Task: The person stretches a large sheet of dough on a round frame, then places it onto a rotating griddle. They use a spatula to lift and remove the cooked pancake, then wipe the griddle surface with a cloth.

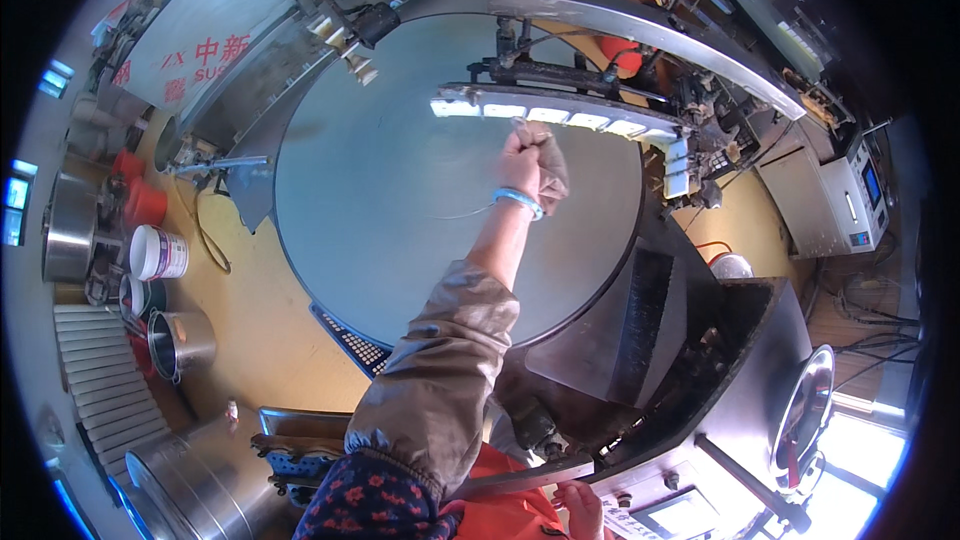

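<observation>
The left hand (pixel 520 165) has its fingers curled tight around a cloth (pixel 553 180), which is bunched in and beside them. The plate (pixel 390 180) is right under the fingers. The white blocks (pixel 587 121) sit just past the fingertips, so a push too far could bump knuckles or snag the cloth. If the plate is hot, a slip could burn. The right hand (pixel 582 510) is well behind those fingers; I can't tell if it grips anything.
</observation>
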Demonstrator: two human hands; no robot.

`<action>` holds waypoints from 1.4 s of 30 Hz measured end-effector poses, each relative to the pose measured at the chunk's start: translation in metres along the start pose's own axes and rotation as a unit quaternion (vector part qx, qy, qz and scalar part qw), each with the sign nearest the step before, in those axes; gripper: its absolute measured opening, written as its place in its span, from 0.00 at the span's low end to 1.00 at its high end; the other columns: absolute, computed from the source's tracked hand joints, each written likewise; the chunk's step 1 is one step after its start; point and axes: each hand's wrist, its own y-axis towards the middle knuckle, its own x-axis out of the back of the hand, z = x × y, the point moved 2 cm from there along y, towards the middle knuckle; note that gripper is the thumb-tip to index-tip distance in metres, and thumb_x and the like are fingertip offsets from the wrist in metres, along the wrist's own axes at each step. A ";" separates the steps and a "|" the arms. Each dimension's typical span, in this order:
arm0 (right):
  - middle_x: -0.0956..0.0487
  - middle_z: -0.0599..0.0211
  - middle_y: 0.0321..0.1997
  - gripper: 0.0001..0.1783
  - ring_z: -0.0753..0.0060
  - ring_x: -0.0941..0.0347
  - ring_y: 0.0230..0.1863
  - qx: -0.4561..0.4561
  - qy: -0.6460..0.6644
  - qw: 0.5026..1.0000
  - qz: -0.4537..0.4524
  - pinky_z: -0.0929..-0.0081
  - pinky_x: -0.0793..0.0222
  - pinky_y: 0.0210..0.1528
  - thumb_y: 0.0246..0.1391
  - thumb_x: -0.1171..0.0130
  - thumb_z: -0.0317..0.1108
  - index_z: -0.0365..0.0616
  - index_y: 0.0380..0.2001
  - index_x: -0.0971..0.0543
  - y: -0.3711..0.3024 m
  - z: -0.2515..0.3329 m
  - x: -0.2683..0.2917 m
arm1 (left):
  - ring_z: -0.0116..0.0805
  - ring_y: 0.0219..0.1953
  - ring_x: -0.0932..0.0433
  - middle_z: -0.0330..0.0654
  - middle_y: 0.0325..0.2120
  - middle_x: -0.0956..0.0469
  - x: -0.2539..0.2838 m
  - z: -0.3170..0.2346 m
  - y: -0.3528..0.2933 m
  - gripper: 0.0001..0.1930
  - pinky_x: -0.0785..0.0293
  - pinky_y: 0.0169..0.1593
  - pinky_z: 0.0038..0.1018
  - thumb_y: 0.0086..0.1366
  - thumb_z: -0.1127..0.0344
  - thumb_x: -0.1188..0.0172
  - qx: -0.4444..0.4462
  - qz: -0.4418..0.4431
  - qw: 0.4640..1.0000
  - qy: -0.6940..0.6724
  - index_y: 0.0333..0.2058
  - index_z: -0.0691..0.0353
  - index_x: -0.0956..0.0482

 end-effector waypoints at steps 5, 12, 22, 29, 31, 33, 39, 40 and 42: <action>0.22 0.69 0.28 0.09 0.81 0.28 0.30 -0.015 -0.031 0.999 -0.001 0.82 0.31 0.34 0.59 0.52 0.29 0.36 0.35 0.23 0.007 0.012 -0.008 | 0.31 0.28 0.25 0.41 0.33 0.27 -0.006 0.017 0.002 0.13 0.25 0.26 0.26 0.62 0.80 0.58 0.006 0.043 0.996 -0.082 0.38 0.57 0.27; 0.22 0.68 0.29 0.09 0.80 0.27 0.30 -0.006 -0.005 1.000 -0.017 0.82 0.31 0.35 0.59 0.52 0.29 0.36 0.34 0.23 0.007 0.017 -0.010 | 0.24 0.34 0.30 0.36 0.33 0.29 -0.014 0.036 0.009 0.16 0.32 0.34 0.17 0.60 0.83 0.62 -0.158 0.086 0.974 -0.137 0.39 0.60 0.28; 0.21 0.67 0.28 0.11 0.80 0.27 0.30 0.009 -0.022 1.000 -0.010 0.81 0.30 0.35 0.60 0.54 0.30 0.35 0.36 0.23 0.006 0.016 -0.008 | 0.35 0.42 0.25 0.42 0.43 0.27 0.029 0.012 -0.032 0.17 0.24 0.46 0.34 0.63 0.79 0.58 0.069 0.086 0.982 -0.157 0.48 0.56 0.31; 0.22 0.66 0.30 0.11 0.80 0.27 0.30 -0.001 0.007 1.000 -0.007 0.82 0.30 0.35 0.61 0.54 0.30 0.35 0.39 0.24 0.003 0.009 -0.006 | 0.36 0.42 0.25 0.41 0.43 0.28 0.043 0.010 -0.031 0.18 0.24 0.45 0.36 0.64 0.77 0.59 0.089 0.098 0.964 -0.229 0.51 0.53 0.33; 0.22 0.66 0.31 0.11 0.79 0.27 0.30 0.006 -0.003 1.000 -0.008 0.82 0.30 0.35 0.61 0.54 0.30 0.35 0.40 0.24 0.002 0.008 -0.005 | 0.37 0.43 0.25 0.41 0.44 0.28 0.043 0.012 -0.027 0.19 0.24 0.46 0.36 0.64 0.77 0.58 0.087 0.097 0.965 -0.227 0.52 0.52 0.35; 0.22 0.66 0.31 0.12 0.79 0.27 0.30 0.021 -0.016 1.000 -0.001 0.82 0.30 0.35 0.61 0.54 0.30 0.35 0.40 0.24 0.001 0.008 -0.004 | 0.37 0.44 0.25 0.42 0.45 0.29 0.038 0.015 -0.016 0.19 0.25 0.46 0.37 0.64 0.77 0.58 0.098 0.092 0.965 -0.224 0.53 0.52 0.36; 0.22 0.65 0.31 0.11 0.79 0.27 0.30 -0.004 0.030 0.999 -0.018 0.82 0.29 0.34 0.61 0.53 0.29 0.34 0.40 0.24 -0.005 0.009 -0.004 | 0.40 0.41 0.24 0.43 0.40 0.26 0.027 0.022 0.027 0.13 0.27 0.47 0.40 0.61 0.72 0.52 0.137 0.079 0.958 -0.239 0.45 0.59 0.31; 0.22 0.64 0.31 0.11 0.79 0.27 0.30 -0.005 0.033 0.999 -0.021 0.82 0.29 0.34 0.61 0.53 0.29 0.34 0.40 0.24 -0.005 0.009 -0.004 | 0.40 0.41 0.24 0.43 0.39 0.26 0.030 0.022 0.029 0.12 0.27 0.47 0.40 0.61 0.73 0.52 0.124 0.085 0.956 -0.254 0.45 0.60 0.31; 0.22 0.65 0.30 0.11 0.80 0.26 0.30 0.008 0.012 0.999 -0.028 0.82 0.29 0.34 0.61 0.53 0.29 0.34 0.40 0.24 -0.005 0.009 -0.003 | 0.40 0.41 0.24 0.44 0.38 0.25 0.036 0.021 0.032 0.12 0.27 0.47 0.40 0.60 0.74 0.52 0.109 0.062 0.958 -0.260 0.43 0.61 0.30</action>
